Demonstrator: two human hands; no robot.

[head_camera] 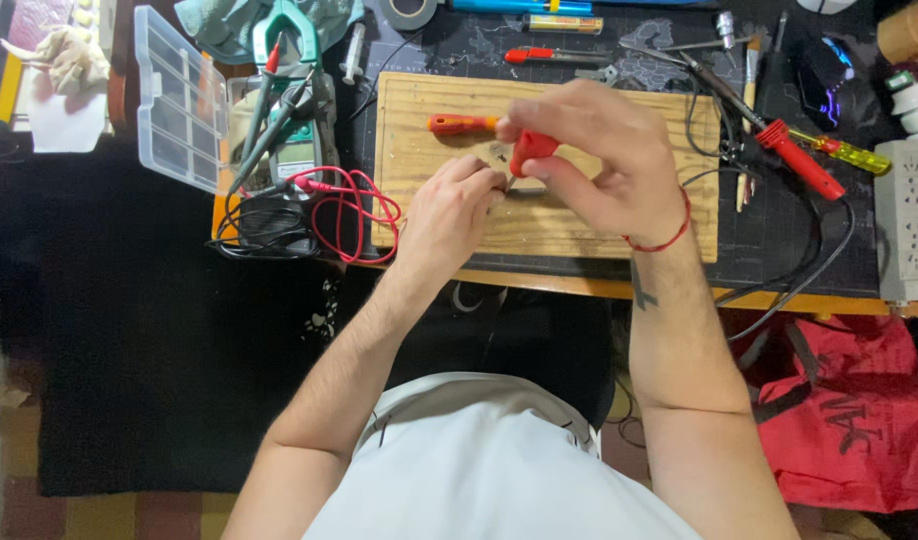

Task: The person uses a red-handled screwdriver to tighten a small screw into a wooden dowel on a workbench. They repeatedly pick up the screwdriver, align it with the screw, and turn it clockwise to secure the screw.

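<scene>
My right hand (599,160) holds a small red-handled screwdriver (531,152) upright over a wooden board (419,200), tip pointing down. My left hand (449,215) pinches something small just below and left of that tip; the item is hidden by my fingers. An orange-handled screwdriver (457,123) lies flat on the board behind my hands. A red string bracelet circles my right wrist.
A multimeter (289,130) with red and black leads (344,210) sits left of the board beside a clear plastic organizer box (179,95). A red soldering iron (804,160), a yellow-handled screwdriver (854,153) and a power strip (904,220) lie to the right. A red bag (859,410) is on the floor.
</scene>
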